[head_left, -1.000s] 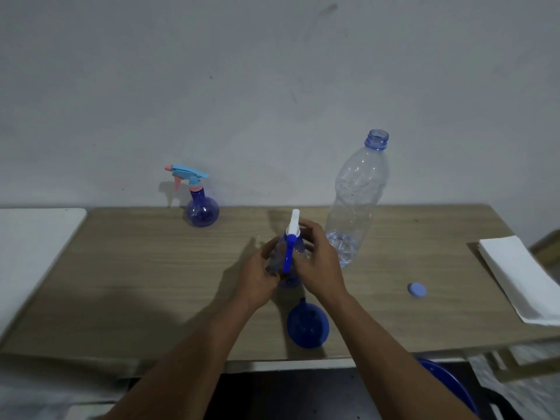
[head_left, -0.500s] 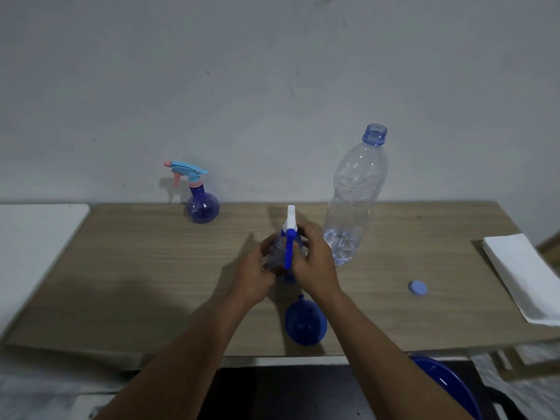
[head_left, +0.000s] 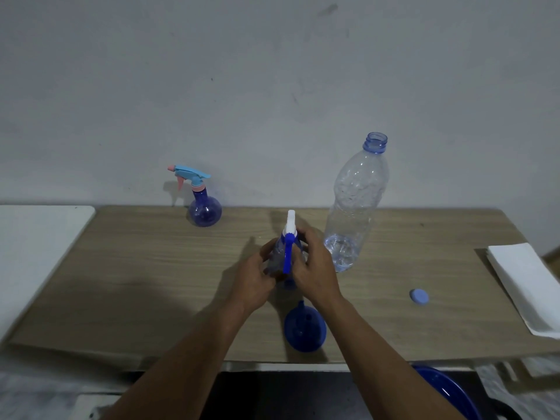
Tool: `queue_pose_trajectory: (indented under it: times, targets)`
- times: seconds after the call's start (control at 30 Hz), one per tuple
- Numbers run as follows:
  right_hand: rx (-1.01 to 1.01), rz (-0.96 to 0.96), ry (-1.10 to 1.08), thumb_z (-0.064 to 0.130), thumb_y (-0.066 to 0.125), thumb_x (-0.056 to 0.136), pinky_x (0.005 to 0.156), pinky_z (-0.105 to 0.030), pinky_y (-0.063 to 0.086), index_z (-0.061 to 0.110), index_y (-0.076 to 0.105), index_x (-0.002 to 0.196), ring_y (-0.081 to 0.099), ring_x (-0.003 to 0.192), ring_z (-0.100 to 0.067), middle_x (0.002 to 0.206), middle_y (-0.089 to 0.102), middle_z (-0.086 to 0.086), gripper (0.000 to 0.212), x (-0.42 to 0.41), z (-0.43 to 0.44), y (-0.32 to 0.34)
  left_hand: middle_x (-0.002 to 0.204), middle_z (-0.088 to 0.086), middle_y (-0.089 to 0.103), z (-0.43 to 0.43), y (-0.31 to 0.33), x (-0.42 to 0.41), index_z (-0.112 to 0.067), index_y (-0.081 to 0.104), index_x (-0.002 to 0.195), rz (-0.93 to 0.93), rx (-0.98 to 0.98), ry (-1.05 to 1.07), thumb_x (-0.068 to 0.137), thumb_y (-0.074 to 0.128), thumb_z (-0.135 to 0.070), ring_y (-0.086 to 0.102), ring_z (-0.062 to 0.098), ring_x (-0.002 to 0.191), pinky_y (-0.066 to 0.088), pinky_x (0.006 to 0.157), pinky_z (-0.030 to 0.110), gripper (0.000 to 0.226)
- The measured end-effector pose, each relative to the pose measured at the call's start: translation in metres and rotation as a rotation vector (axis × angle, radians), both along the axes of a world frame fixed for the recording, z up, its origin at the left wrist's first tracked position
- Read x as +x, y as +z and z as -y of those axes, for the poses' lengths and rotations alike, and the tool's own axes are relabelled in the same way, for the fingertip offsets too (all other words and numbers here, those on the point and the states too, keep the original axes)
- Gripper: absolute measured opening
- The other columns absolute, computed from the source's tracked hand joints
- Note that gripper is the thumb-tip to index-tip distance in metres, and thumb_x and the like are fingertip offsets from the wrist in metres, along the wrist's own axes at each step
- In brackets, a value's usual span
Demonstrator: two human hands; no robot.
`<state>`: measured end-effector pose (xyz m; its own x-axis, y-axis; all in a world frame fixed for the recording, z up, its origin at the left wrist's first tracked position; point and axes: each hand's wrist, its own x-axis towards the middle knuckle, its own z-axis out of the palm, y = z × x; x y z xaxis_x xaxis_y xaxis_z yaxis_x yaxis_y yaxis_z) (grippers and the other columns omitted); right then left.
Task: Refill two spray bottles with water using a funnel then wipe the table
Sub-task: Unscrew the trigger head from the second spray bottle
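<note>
Since a second ago little has changed: both my hands are still wrapped around the same spray bottle (head_left: 286, 256) at the middle of the table (head_left: 151, 283), and nothing else on the table has moved. My left hand (head_left: 254, 277) grips the clear body of the bottle from the left, fingers curled around it. My right hand (head_left: 315, 268) closes on it from the right, up by the neck, just under the white nozzle and beside the blue trigger that hangs down toward me. The bottle stands upright; I cannot tell how much water is in it, since my fingers cover most of it.

The second spray bottle (head_left: 202, 201) stands well apart at the back of the table, near the wall, with a round blue body and a light blue and pink spray head screwed on. Its fill I cannot make out.

To the right of my hands stands the big clear water bottle (head_left: 353, 207), uncapped, with only a little water left at the bottom. Its blue cap (head_left: 419, 297) lies apart on the right. The blue funnel (head_left: 304, 327) lies near the front edge, just below my wrists. A folded white cloth (head_left: 530, 286) sits at the right end of the table.

I can read no label or writing on anything.
</note>
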<state>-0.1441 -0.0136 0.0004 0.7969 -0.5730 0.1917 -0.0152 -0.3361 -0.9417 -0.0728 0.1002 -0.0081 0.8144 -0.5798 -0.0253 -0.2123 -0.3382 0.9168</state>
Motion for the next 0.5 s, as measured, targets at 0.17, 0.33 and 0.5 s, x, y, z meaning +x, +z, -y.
queue_pose_trajectory:
  times: [0.17, 0.33, 0.5]
  targets:
    - [0.003, -0.018, 0.004, 0.045, 0.061, 0.094, 0.078, -0.007, 0.049, 0.064, 0.049, 0.114, 0.060, 0.108, 0.010, 0.113, 0.062, 0.037, 0.030, -0.001, 0.001, 0.000, 0.102, -0.024, 0.060, 0.000, -0.002, 0.000, -0.030, 0.055, 0.125, 0.008, 0.009, -0.007, 0.089, 0.064, 0.001, 0.060, -0.020, 0.085, 0.045, 0.070, 0.000, 0.049]
    - [0.030, 0.043, 0.069, 0.034, 0.048, 0.092, 0.092, -0.015, 0.050, 0.048, 0.043, 0.142, 0.058, 0.122, -0.002, 0.126, 0.061, 0.030, 0.052, -0.011, 0.004, 0.002, 0.096, -0.021, 0.060, 0.001, -0.001, -0.001, -0.027, 0.055, 0.128, 0.006, 0.057, 0.013, 0.087, 0.068, 0.000, 0.063, -0.011, 0.082, 0.043, 0.066, -0.002, 0.050]
    - [-0.050, 0.008, 0.148, 0.044, 0.059, 0.093, 0.106, -0.027, 0.046, 0.033, 0.029, 0.158, 0.051, 0.134, -0.008, 0.146, 0.052, 0.016, 0.072, -0.017, 0.009, 0.007, 0.085, -0.020, 0.060, 0.000, -0.002, 0.001, -0.023, 0.057, 0.129, 0.065, 0.090, 0.022, 0.084, 0.069, -0.002, 0.060, -0.010, 0.082, 0.040, 0.069, -0.004, 0.051]
